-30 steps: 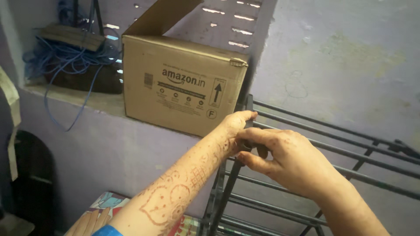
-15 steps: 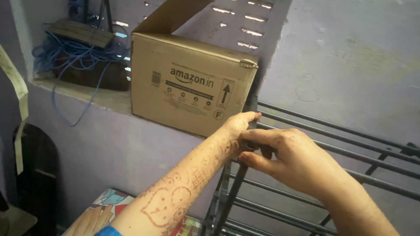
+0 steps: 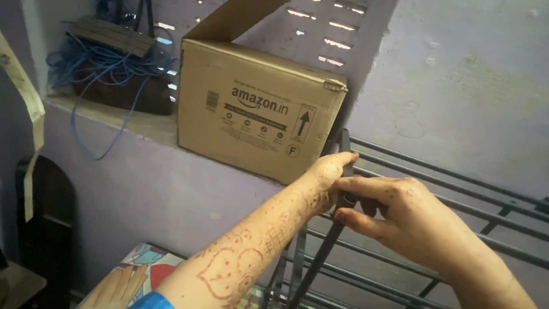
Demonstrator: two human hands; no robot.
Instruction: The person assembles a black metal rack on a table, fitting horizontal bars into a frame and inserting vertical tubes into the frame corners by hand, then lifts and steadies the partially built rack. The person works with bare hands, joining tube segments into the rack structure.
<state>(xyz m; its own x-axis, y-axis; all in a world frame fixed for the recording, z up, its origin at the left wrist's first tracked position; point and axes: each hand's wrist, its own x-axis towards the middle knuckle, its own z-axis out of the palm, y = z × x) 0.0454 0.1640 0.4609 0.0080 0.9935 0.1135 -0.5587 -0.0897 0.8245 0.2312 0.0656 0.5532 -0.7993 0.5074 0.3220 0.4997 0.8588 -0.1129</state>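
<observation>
Dark metal rack [image 3: 434, 189]: my left hand [image 3: 327, 174] and right hand [image 3: 394, 214] both clench its upright corner bar, apparently, beside the cardboard box [image 3: 257, 109].

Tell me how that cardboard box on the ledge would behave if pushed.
The cardboard box probably slides easily and feels light: its top flap stands open. It overhangs the ledge edge, so a push outward could tip it off.

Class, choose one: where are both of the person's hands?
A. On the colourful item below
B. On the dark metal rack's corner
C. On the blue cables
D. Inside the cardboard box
B: the left hand and right hand meet on the dark metal rack beside the cardboard box.
</observation>
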